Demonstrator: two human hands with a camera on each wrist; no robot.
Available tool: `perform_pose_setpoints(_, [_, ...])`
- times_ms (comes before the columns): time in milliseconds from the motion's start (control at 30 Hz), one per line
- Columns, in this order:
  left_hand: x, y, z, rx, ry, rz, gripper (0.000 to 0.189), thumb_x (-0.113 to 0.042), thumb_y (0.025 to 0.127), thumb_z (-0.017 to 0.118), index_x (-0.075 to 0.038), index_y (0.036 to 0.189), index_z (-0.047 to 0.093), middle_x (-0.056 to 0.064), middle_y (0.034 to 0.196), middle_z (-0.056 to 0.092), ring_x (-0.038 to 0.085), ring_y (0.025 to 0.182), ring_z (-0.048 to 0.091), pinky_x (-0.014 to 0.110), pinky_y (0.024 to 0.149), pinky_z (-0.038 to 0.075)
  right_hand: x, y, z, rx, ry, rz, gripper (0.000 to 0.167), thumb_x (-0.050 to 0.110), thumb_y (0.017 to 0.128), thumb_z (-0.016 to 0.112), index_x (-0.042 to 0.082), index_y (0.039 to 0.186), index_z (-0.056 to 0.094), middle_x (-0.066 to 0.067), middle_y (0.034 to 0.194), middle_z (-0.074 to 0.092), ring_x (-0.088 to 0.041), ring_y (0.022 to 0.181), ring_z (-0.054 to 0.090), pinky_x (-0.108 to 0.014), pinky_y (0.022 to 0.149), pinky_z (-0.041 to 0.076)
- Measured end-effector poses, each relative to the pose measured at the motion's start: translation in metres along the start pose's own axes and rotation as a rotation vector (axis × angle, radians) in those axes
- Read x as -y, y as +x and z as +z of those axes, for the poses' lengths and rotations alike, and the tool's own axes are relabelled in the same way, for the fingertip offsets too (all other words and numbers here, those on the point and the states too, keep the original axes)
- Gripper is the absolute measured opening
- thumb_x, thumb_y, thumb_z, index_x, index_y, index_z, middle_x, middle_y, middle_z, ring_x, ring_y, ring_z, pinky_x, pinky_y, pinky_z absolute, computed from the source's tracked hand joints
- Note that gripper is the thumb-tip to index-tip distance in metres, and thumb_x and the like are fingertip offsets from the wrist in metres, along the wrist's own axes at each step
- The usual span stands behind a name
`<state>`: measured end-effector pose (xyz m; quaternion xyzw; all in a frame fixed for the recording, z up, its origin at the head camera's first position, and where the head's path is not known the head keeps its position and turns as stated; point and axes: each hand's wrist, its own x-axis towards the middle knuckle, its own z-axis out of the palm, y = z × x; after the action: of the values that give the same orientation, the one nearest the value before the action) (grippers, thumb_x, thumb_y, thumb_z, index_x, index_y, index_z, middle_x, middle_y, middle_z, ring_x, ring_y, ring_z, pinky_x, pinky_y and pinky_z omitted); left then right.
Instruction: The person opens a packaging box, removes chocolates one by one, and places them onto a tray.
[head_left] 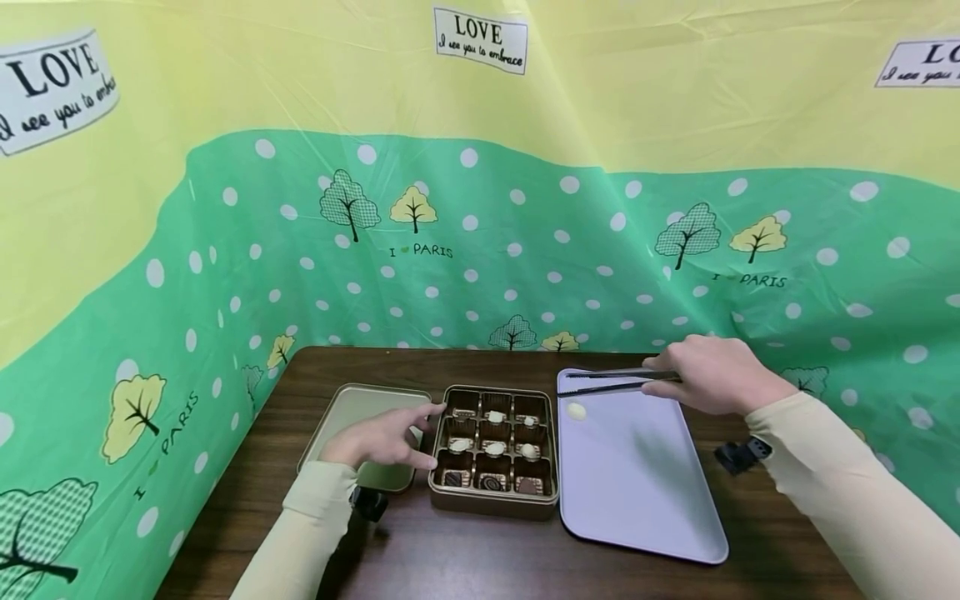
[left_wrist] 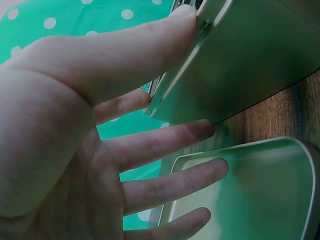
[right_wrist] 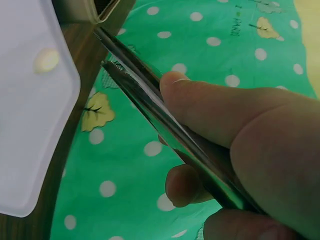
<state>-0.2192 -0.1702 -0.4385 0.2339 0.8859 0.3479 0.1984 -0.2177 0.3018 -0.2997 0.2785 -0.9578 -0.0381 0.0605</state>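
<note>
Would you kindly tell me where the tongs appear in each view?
Head: right of centre, the tongs cross the far end of the lavender tray, in the right hand.
Left wrist: not in it.
Right wrist: diagonal through the middle, tips toward upper left.
Shared landmark: green polka-dot backdrop.

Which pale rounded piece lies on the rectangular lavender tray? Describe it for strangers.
On the dark brown wooden table, right of the brown nine-compartment box, lies a rectangular lavender tray. Near its far left corner sits a small, rounded, cream piece, the only pale piece outside the box.
</note>
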Motion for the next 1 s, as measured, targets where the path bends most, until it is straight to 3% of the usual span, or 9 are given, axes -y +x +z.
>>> perform_pose_setpoints(200, [-0.001,0.000,0.000,-0.005,-0.010,-0.009,0.094,-0.026,0.088,0.087,-0.015,0.165,0.034,0.019,0.144,0.060,0.036,0.120,0.063,0.058,0.106,0.048,0.011,0.005,-0.010,-0.015,0.005,-0.004,0.039,0.050,0.093,0.077,0.018,0.116,0.083,-0.004,0.110,0.080,-0.027,0.089,0.076,-0.046,0.054,0.056])
perform_pose_setpoints(400, [0.000,0.000,-0.001,-0.006,-0.008,-0.008,0.094,-0.027,0.087,0.087,-0.015,0.165,0.035,0.018,0.143,0.061,0.036,0.119,0.063,0.058,0.106,0.049,0.025,0.012,-0.014,-0.006,0.035,-0.027,0.041,0.053,0.093,0.076,0.020,0.117,0.083,-0.001,0.108,0.081,-0.016,0.075,0.072,-0.041,0.048,0.049])
perform_pose_setpoints(667, [0.002,0.000,0.000,-0.009,-0.007,-0.006,0.095,-0.028,0.087,0.087,-0.015,0.165,0.035,0.016,0.142,0.062,0.035,0.123,0.061,0.058,0.108,0.047,0.044,0.027,-0.011,-0.019,0.060,-0.107,0.038,0.046,0.093,0.078,0.018,0.118,0.083,-0.002,0.110,0.081,-0.018,0.075,0.073,-0.037,0.048,0.050])
perform_pose_setpoints(867, [0.002,0.000,-0.001,-0.003,-0.014,-0.003,0.094,-0.027,0.088,0.087,-0.015,0.165,0.034,0.016,0.143,0.061,0.037,0.127,0.060,0.059,0.110,0.045,0.059,0.042,-0.002,0.019,0.081,-0.134,0.037,0.045,0.094,0.078,0.019,0.119,0.082,-0.001,0.102,0.081,-0.015,0.072,0.070,-0.036,0.045,0.046])
perform_pose_setpoints(1000, [0.002,0.000,-0.001,-0.002,-0.005,-0.001,0.095,-0.029,0.088,0.087,-0.015,0.165,0.034,0.016,0.143,0.061,0.036,0.127,0.060,0.059,0.110,0.045,0.065,0.053,0.002,0.041,0.100,-0.151,0.031,0.043,0.095,0.078,0.022,0.116,0.083,0.008,0.084,0.076,-0.007,0.063,0.059,-0.033,0.043,0.041])
